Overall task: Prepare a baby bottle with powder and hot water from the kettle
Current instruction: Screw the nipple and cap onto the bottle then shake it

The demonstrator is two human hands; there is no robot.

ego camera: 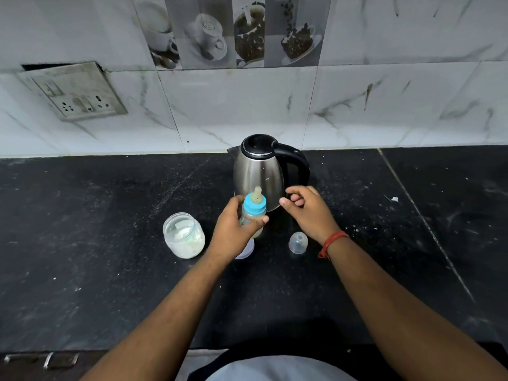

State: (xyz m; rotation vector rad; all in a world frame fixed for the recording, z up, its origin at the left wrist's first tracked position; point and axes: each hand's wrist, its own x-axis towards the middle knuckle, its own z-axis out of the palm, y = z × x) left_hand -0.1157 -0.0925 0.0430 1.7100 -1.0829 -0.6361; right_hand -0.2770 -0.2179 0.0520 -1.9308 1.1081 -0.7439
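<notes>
Left hand [233,229] fingers are wrapping the clear blue-collared baby bottle [254,213], steadying it upright; right hand [308,210] fingers are hovering loosely curled, empty, beside the collar.

left hand [233,226] – fingers wrapped in a grip, thumb forward, forearm angled in from lower left | right hand [308,209] – loosely curled, apparently empty, red thread on wrist, forearm from lower right

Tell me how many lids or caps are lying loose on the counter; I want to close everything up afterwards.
2. A clear dome cap sits under the right hand; a pale lid is partly hidden beneath the left hand. More could be hidden behind the arms.
</notes>
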